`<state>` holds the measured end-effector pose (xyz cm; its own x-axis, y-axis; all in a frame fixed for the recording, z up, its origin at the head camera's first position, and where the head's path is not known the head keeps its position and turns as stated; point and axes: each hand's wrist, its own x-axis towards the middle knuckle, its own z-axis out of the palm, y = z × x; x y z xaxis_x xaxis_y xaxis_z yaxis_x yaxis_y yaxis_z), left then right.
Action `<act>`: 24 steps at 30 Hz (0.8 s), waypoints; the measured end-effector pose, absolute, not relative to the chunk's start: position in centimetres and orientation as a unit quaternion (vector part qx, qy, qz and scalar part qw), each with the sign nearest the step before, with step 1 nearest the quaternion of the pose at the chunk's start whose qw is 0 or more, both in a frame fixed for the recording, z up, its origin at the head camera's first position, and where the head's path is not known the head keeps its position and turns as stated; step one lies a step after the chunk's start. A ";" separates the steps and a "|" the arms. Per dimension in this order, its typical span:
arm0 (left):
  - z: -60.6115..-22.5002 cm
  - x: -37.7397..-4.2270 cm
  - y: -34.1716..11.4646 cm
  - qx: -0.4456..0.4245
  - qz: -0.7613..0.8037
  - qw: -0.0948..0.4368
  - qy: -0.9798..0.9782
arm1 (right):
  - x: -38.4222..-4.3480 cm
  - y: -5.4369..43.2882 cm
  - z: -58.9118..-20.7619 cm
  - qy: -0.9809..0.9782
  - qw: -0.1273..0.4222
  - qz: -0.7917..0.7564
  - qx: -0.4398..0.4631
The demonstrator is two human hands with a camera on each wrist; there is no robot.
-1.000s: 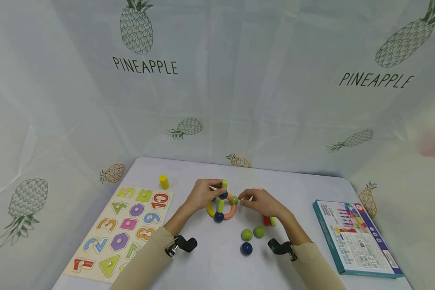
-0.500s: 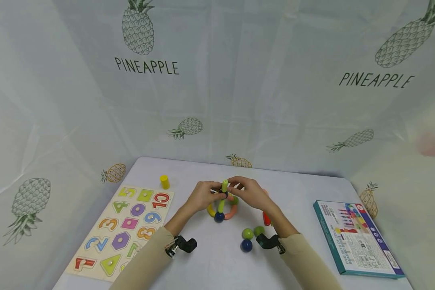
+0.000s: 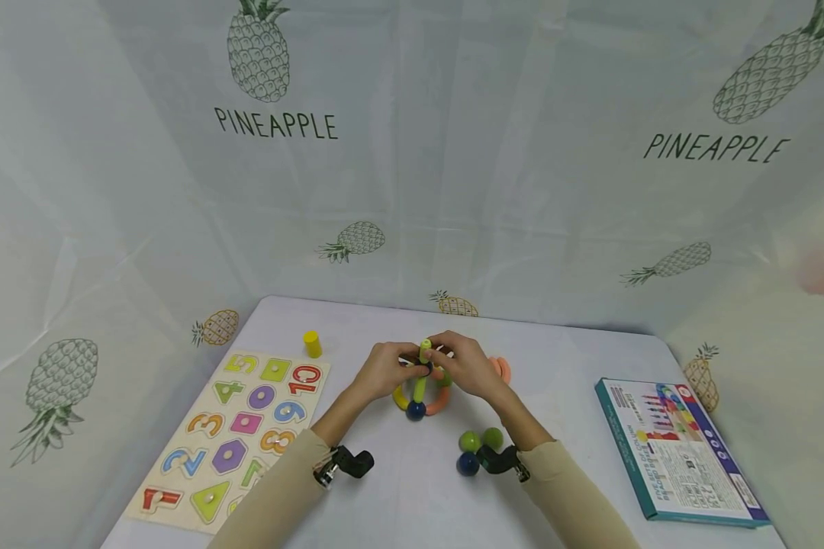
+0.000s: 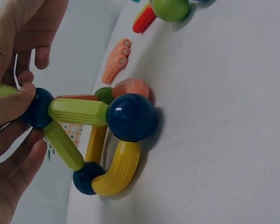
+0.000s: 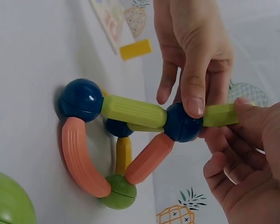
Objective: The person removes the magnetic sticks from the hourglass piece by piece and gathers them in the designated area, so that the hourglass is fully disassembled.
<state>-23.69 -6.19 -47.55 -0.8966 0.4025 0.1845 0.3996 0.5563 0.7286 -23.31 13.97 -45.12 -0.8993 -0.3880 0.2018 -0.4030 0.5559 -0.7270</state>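
A magnetic stick-and-ball frame stands on the table, with a ring of curved yellow rods (image 4: 116, 170) and salmon rods (image 5: 82, 157) joined by balls. Straight green and salmon rods lean up to a blue ball (image 5: 182, 122) at the top. That blue ball is pinched by my left hand (image 3: 387, 369), its thumb across it in the right wrist view. A short green rod (image 5: 220, 115) stands on the same ball, and my right hand (image 3: 468, 366) grips its upper end between thumb and fingers. Both hands hide parts of the frame in the head view.
Two loose green balls (image 3: 470, 441) and a blue ball (image 3: 468, 463) lie near my right wrist. Spare salmon curved rods (image 3: 501, 369) and a red rod (image 4: 144, 19) lie to the right. A number puzzle board (image 3: 230, 438), a yellow cylinder (image 3: 312, 344) and a flat box (image 3: 680, 450) stand around.
My right hand has moved left from beside the frame to the upright green rod and now grips it. The left hand keeps its hold at the top blue ball.
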 end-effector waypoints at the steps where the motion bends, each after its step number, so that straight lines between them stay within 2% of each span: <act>1: -47.5 -23.7 -6.2 0.228 0.414 0.001 0.881 | -23.3 14.0 -45.0 -0.881 0.007 0.418 0.222; 11: -47.6 -23.7 -6.2 0.227 0.424 0.007 0.877 | -22.9 14.9 -44.0 -0.861 -0.018 0.463 0.210; 24: -47.4 -23.5 -6.2 0.216 0.426 0.023 0.878 | -22.7 21.9 -43.4 -0.860 -0.073 0.478 0.160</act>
<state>-23.50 -6.18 -47.41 -0.9055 0.3991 0.1443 0.3606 0.5443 0.7574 -22.75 21.87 -43.40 -0.9379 -0.3459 0.0276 -0.2062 0.4915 -0.8461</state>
